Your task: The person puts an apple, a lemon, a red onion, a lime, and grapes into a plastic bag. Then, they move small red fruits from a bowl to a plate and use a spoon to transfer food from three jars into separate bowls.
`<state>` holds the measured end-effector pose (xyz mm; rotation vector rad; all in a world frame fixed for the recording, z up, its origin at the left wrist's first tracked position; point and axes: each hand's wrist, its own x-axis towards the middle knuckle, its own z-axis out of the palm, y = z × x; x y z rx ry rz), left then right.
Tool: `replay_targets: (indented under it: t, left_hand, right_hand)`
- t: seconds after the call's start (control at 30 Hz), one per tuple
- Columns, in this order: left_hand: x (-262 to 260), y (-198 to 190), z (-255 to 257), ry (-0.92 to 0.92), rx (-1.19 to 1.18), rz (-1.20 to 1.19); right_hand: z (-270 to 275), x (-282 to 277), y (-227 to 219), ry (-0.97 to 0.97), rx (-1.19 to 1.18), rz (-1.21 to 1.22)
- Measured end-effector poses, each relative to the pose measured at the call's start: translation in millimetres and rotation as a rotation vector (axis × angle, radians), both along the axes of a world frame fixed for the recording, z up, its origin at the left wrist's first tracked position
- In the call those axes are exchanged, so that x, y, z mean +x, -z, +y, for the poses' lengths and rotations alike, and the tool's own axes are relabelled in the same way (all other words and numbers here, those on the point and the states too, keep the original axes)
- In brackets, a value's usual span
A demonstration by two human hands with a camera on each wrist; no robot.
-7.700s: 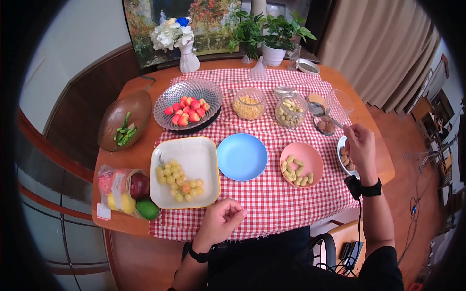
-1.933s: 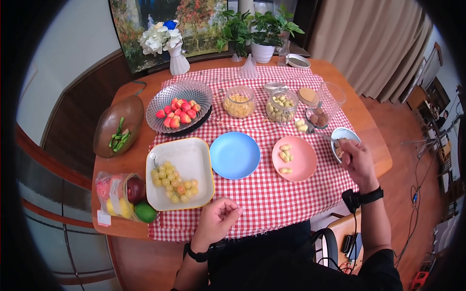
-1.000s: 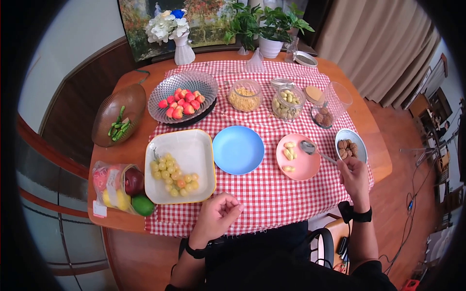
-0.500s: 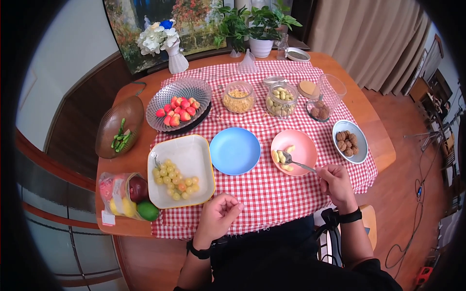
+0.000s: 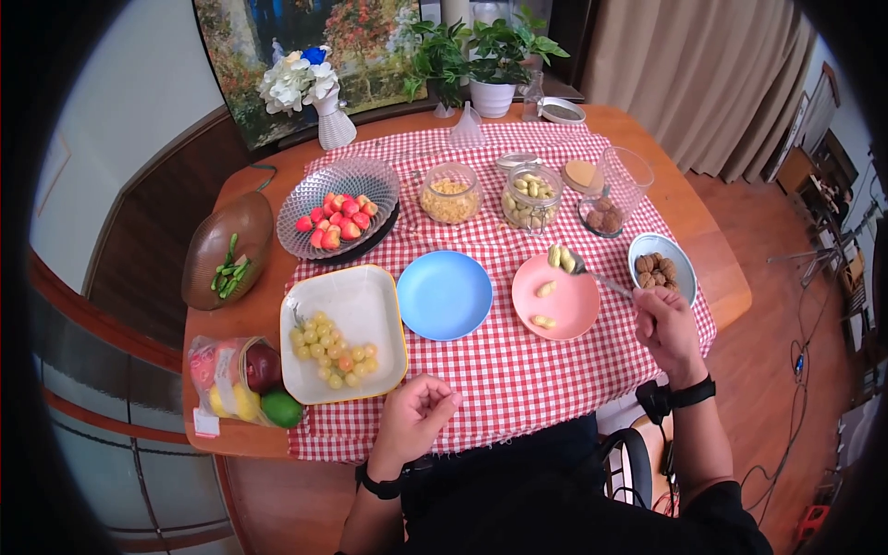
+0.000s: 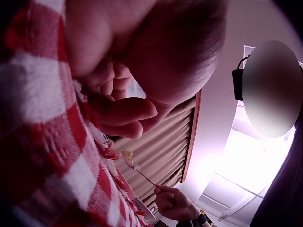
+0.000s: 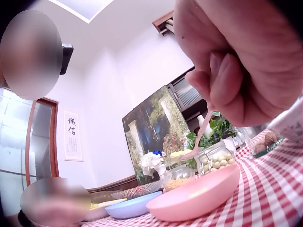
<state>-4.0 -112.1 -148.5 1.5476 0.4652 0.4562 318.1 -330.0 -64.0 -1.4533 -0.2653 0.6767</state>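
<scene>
My right hand grips the handle of a metal spoon, whose bowl carries pale peanuts above the far edge of the pink plate. Two more peanuts lie on that plate. Behind it stands a glass jar of similar peanuts, its lid lying beside it. In the right wrist view the loaded spoon is over the pink plate. My left hand rests at the table's front edge on the checked cloth, fingers loosely curled, holding nothing.
A blue plate sits left of the pink one, then a white dish with grapes. Behind are a glass bowl of red fruit and a jar of yellow bits. Walnuts fill a bowl at right.
The spoon has risen from the pink plate with peanuts in it and moved toward the jar, leaving fewer on the plate. My right hand has shifted right; my left hand stays in place.
</scene>
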Motion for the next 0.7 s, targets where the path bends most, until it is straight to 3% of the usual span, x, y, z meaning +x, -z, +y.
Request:
replay_targets:
  t: [0.27,0.37,0.43,0.47,0.7]
  left_hand:
    - [-1,0,0,0.007,-0.001,-0.006]
    - [-1,-3,0,0.004,-0.043,-0.023]
    - [-1,-1,0,0.009,-0.022,-0.008]
    - [-1,-1,0,0.001,-0.024,-0.011]
    - [-1,-6,0,0.013,-0.027,0.003]
  right_hand:
    - [54,41,-42,0.095,0.003,-0.203]
    - [85,62,-43,0.091,-0.117,-0.414]
    - [103,72,-36,0.093,-0.327,-0.913]
    - [106,73,-36,0.100,-0.376,-0.960]
    - [92,61,-40,0.124,-0.400,-0.969]
